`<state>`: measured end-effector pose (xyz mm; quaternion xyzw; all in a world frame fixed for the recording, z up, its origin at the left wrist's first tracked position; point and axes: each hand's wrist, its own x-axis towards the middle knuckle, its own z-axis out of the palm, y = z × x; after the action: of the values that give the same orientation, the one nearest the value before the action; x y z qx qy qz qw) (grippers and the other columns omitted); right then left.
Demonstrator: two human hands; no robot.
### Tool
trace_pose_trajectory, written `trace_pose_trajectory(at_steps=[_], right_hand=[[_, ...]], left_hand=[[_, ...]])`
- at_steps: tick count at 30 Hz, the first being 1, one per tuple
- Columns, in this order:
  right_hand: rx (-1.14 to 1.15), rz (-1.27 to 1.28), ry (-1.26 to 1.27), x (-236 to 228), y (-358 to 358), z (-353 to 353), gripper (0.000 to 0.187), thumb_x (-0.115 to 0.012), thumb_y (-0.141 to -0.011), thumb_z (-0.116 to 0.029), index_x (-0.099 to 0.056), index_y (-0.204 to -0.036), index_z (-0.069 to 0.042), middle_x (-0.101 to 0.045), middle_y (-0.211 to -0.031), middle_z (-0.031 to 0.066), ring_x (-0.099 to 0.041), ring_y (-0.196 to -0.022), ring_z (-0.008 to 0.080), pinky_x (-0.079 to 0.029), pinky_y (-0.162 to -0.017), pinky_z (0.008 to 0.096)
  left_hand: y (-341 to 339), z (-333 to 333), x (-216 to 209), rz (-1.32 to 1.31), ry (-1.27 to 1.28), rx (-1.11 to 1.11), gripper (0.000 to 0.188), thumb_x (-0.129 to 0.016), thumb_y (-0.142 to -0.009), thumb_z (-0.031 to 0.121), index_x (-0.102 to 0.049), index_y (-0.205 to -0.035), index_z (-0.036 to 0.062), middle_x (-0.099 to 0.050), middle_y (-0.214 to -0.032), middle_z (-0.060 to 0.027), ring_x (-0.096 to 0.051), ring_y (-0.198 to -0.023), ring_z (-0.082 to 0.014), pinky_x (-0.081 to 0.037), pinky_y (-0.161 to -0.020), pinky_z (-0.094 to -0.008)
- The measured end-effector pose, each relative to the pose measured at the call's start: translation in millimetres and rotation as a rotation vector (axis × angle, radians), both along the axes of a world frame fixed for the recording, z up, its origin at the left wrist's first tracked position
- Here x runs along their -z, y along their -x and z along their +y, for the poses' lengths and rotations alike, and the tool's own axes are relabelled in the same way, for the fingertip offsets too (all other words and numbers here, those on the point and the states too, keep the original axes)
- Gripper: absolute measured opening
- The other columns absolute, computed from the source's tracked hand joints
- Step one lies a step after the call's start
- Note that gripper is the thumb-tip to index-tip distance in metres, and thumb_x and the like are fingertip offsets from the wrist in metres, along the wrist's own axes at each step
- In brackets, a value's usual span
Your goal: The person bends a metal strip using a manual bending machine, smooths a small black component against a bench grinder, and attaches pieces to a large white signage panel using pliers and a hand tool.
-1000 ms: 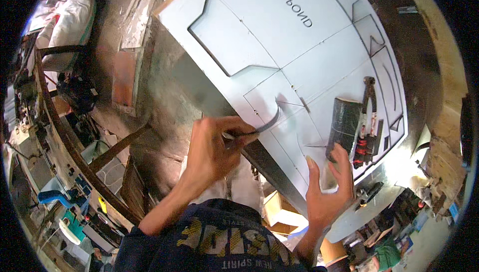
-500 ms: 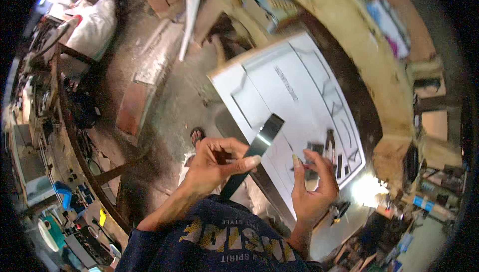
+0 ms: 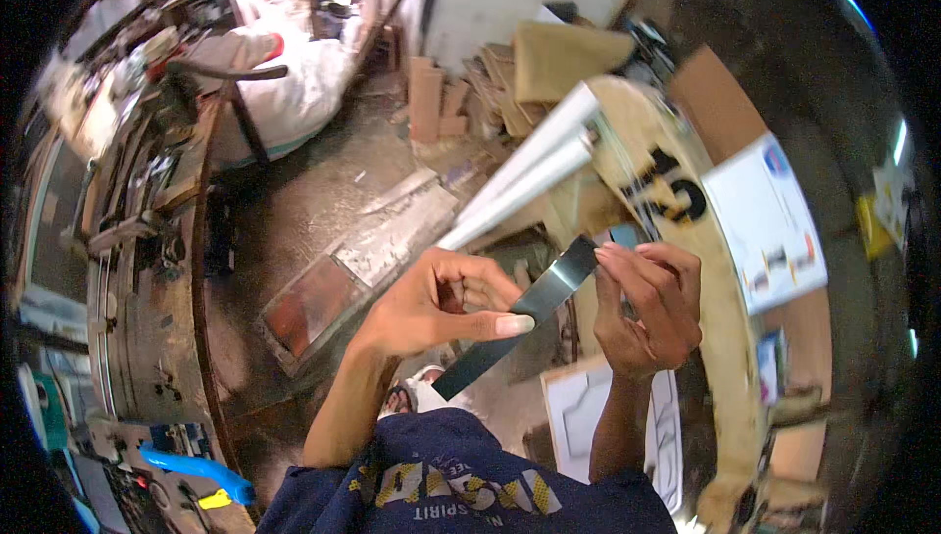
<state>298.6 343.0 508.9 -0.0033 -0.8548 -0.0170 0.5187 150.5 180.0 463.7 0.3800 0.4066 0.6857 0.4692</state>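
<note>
A flat, dark grey metal strip (image 3: 556, 284) with a bright sheen slants across in front of my chest. My left hand (image 3: 417, 309) grips its middle between thumb and curled fingers. At the upper right end, my right hand (image 3: 649, 311) pinches the tip with thumb and fingertips, covering part of that end. The lower end of the strip hangs free above my shirt. Below my right wrist lies a white board (image 3: 570, 407) with dark outlines drawn on it, partly hidden by my forearm.
A workbench (image 3: 201, 358) cluttered with tools, including a blue-handled one (image 3: 191, 462), runs along the left. Boards (image 3: 387, 230) lie on the floor ahead, with a white sack (image 3: 299, 108) beyond. Long white pieces (image 3: 534, 176) lean near a pale curved panel (image 3: 720, 338) on the right.
My view has swung, so the white board now appears lower. My right hand has moved from apart to pinching the strip's upper end; my left hand still holds it.
</note>
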Motion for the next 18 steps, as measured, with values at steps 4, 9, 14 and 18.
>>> trace_pose_trajectory(at_steps=[4,9,14,18], right_hand=[[-0.122,0.001,-0.054,-4.2,114.8,16.8,0.028,-0.082,-0.067,0.003,-0.073,-0.091,-0.010,-0.073,-0.090,0.0013,-0.064,-0.079,0.0209,-0.054,-0.070,0.0318],[-0.358,0.043,0.018,5.5,268.6,32.1,0.028,-0.083,-0.065,0.004,-0.072,-0.088,-0.009,-0.070,-0.084,0.0023,-0.063,-0.075,0.0224,-0.053,-0.066,0.0318],[-0.589,-0.206,0.239,35.8,403.7,17.8,0.033,-0.080,-0.071,0.001,-0.071,-0.102,-0.007,-0.069,-0.098,0.0075,-0.061,-0.093,0.0270,-0.050,-0.084,0.0379],[-0.675,-0.481,0.323,56.1,478.2,11.3,0.035,-0.076,-0.076,-0.003,-0.068,-0.110,-0.006,-0.068,-0.101,0.0123,-0.062,-0.097,0.0306,-0.050,-0.087,0.0403]], left_hand=[[100.2,-1.4,13.2,0.040,0.055,-0.153,0.013,-0.078,-0.083,0.007,-0.072,-0.091,-0.0009,-0.071,-0.084,-0.0015,-0.062,-0.074,-0.0042,-0.048,-0.070,-0.0195],[212.2,-18.6,14.9,0.052,0.128,-0.384,0.013,-0.080,-0.082,0.008,-0.073,-0.090,0.0015,-0.070,-0.080,0.0008,-0.059,-0.072,-0.0032,-0.045,-0.066,-0.0185],[306.4,-56.7,61.1,0.107,0.263,-0.821,0.015,-0.081,-0.081,0.010,-0.075,-0.092,0.0023,-0.071,-0.081,0.0011,-0.059,-0.070,-0.0046,-0.047,-0.067,-0.0223],[401.5,-133.7,90.3,0.284,0.407,-1.276,0.022,-0.075,-0.088,0.020,-0.076,-0.100,0.0026,-0.071,-0.083,0.0007,-0.061,-0.078,-0.0060,-0.049,-0.073,-0.0239]])
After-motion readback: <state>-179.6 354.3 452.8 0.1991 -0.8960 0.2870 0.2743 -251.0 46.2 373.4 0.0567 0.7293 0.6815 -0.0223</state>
